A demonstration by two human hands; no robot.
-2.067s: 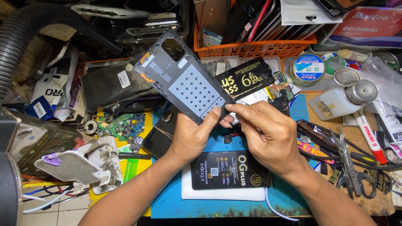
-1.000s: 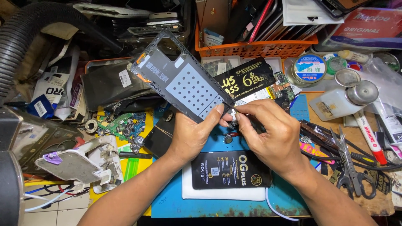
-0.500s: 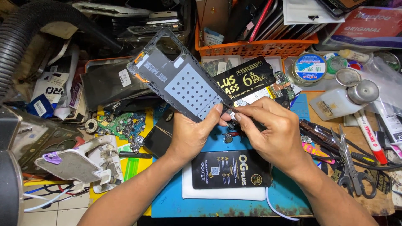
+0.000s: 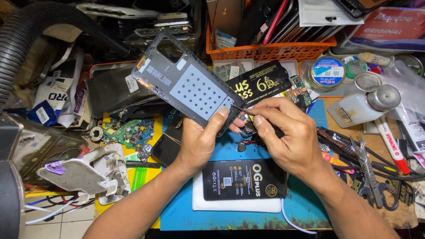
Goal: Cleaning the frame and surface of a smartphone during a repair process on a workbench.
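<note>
Blue mat below the hands lies open; scissors and, seemingly, loose tools crowd the right.

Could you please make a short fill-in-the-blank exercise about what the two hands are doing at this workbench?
1. The left hand holds the grey phone frame, whose pale panel is dotted with small ____.
2. The right hand pinches a thin ____ tool at the frame's lower corner.
3. Below the hands, a black packet lies on a ____ mat.
4. The basket behind the frame is ____.

Missing words: holes; pointed; blue; orange
</note>
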